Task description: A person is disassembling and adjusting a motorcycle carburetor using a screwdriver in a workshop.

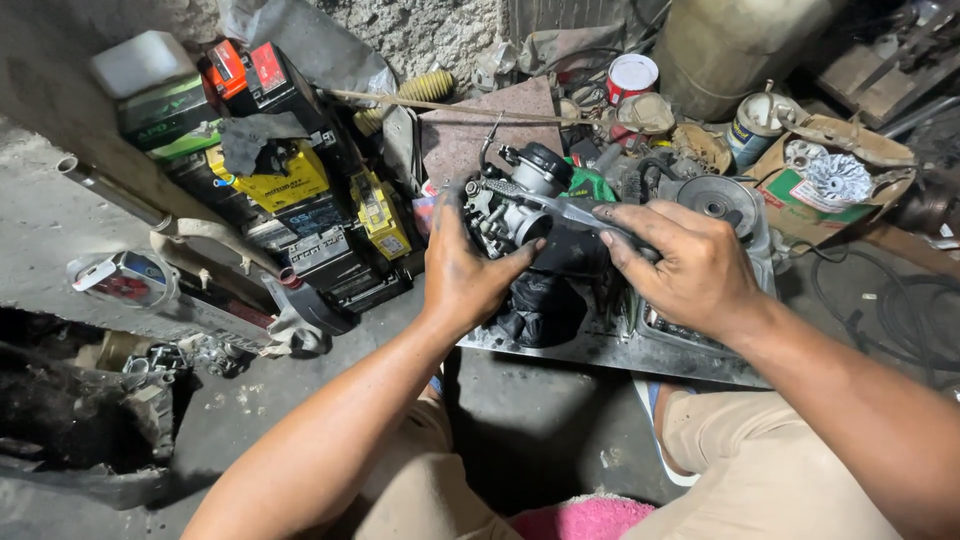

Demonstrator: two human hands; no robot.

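Note:
My left hand (465, 272) grips a grey metal carburetor (505, 205) from its near side, thumb pressed against the body. My right hand (680, 262) holds the dark handle of a metal tool (560, 207) whose shaft lies across the top of the carburetor. Both hands are grimy and hover over a dirty metal tray (600, 348) on the floor. A crumpled black rag (540, 305) lies on the tray just under the carburetor.
Several stacked vehicle batteries (290, 190), black, yellow and green, stand at the left. A round pulley (715, 200), cans (630, 75), a cardboard box with a metal fan part (835, 180) and cables (890, 310) crowd the back and right. Engine parts (150, 370) lie at the lower left.

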